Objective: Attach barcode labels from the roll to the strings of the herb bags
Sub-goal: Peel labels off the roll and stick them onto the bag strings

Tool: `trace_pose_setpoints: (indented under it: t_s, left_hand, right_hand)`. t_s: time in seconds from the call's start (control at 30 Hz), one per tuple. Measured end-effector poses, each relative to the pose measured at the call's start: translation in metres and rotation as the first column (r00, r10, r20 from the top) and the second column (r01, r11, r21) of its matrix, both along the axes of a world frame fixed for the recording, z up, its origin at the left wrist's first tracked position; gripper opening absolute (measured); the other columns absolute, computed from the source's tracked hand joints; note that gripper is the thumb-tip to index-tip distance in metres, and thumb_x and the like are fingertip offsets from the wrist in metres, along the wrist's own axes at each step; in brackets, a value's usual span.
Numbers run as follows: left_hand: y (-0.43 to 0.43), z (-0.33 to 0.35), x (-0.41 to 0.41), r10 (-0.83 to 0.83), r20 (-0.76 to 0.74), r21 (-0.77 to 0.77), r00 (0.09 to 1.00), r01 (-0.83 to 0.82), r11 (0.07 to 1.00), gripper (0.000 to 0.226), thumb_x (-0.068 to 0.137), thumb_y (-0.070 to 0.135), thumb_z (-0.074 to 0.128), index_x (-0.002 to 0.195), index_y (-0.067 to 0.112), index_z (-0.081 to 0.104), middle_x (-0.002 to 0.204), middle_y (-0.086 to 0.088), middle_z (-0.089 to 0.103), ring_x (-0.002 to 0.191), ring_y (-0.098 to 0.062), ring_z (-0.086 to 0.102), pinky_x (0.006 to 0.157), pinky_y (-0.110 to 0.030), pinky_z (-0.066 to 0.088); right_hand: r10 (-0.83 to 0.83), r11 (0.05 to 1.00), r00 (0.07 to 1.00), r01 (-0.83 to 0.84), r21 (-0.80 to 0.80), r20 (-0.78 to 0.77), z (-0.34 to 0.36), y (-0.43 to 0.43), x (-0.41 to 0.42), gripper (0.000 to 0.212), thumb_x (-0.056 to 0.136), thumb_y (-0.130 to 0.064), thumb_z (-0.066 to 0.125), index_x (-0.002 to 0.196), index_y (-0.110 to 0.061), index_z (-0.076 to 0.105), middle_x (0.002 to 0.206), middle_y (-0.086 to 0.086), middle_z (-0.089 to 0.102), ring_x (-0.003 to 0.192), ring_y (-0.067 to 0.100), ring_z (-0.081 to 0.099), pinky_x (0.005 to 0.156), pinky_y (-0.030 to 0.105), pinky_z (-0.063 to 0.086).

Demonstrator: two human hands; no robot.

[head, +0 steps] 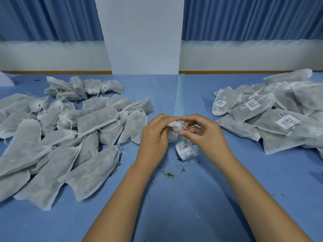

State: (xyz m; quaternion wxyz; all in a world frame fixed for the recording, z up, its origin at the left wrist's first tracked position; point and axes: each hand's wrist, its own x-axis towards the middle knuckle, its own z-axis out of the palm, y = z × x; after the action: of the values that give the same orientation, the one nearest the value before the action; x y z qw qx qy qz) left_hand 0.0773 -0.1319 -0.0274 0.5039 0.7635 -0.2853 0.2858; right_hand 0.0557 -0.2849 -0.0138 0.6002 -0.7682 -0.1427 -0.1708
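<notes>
My left hand (153,135) grips a small white herb bag (173,131) at the middle of the blue table. My right hand (205,131) pinches at the bag's top, where its string comes out; the string itself is mostly hidden by my fingers. A strip of barcode labels (185,148) from the roll lies on the table just below and between my hands, partly covered by the right hand. A heap of herb bags without labels (70,130) lies on the left. On the right sits a heap of herb bags with barcode labels (272,116) on their strings.
Green herb crumbs (169,175) are scattered on the blue table cover (192,206) in front of my hands. A white pillar (143,35) and blue curtains stand behind the table's far edge. A pale blue band (178,95) runs back from my hands.
</notes>
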Motion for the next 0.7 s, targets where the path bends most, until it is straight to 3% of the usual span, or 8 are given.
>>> trace_pose_setpoints:
  t_s: [0.17,0.3,0.4,0.5,0.6,0.7]
  left_hand:
    - [0.005,0.002,0.002,0.092,0.018,-0.029,0.996,-0.092,0.995,0.047,0.076,-0.013,0.037,0.101,0.008,0.071,0.084,0.018,0.053,0.076,0.008,0.049,0.069,-0.007,0.034]
    - [0.01,0.005,-0.002,0.056,-0.019,-0.064,0.998,-0.057,0.996,0.025,0.082,0.016,0.041,0.09,0.015,0.065,0.07,0.019,0.053,0.064,0.003,0.049,0.062,-0.01,0.034]
    - [0.015,0.006,-0.001,0.091,0.071,0.084,0.993,-0.096,0.992,0.019,0.087,0.033,0.055,0.079,0.017,0.064,0.067,0.017,0.058,0.06,-0.005,0.052,0.06,-0.023,0.041]
    - [0.016,0.01,0.002,0.088,0.09,0.163,0.992,-0.102,0.981,0.024,0.088,0.033,0.064,0.076,0.013,0.068,0.068,0.016,0.061,0.062,-0.008,0.055,0.059,-0.028,0.045]
    - [0.018,0.012,0.001,-0.02,-0.045,0.077,0.999,0.023,0.997,0.021,0.086,0.031,0.065,0.073,0.015,0.068,0.066,0.021,0.06,0.062,-0.003,0.054,0.059,-0.019,0.04]
    - [0.019,0.013,-0.005,-0.142,-0.157,-0.148,0.977,0.119,0.982,0.015,0.087,0.017,0.066,0.074,0.023,0.07,0.075,0.014,0.071,0.066,-0.011,0.061,0.063,-0.014,0.042]
  right_hand:
    - [-0.074,0.993,0.992,0.083,-0.08,0.103,0.002,-0.006,0.0,0.024,0.081,0.001,0.069,0.079,-0.023,0.072,0.074,-0.009,0.062,0.064,0.007,0.056,0.066,0.022,0.045]
    - [-0.173,0.978,0.955,0.196,-0.074,0.243,0.003,-0.007,-0.003,0.013,0.085,-0.007,0.065,0.08,-0.017,0.072,0.074,-0.006,0.065,0.067,0.007,0.059,0.066,0.022,0.047]
    - [-0.241,0.948,0.907,0.297,-0.118,0.346,0.005,-0.009,-0.004,0.01,0.086,-0.004,0.064,0.08,-0.007,0.072,0.074,0.003,0.065,0.068,0.014,0.059,0.066,0.022,0.045]
    - [-0.29,0.911,0.867,0.38,-0.161,0.404,0.006,-0.01,-0.004,0.011,0.087,0.0,0.062,0.081,-0.005,0.071,0.075,0.005,0.065,0.07,0.014,0.057,0.066,0.019,0.043]
    - [-0.314,0.905,0.866,0.397,-0.152,0.389,0.006,-0.01,-0.004,0.01,0.087,0.001,0.063,0.082,-0.003,0.07,0.076,0.006,0.065,0.07,0.015,0.055,0.067,0.019,0.042]
    - [-0.41,0.901,0.855,0.435,-0.008,0.319,0.005,-0.011,-0.003,0.009,0.086,-0.001,0.064,0.083,-0.007,0.07,0.076,0.005,0.064,0.07,0.016,0.055,0.067,0.017,0.041]
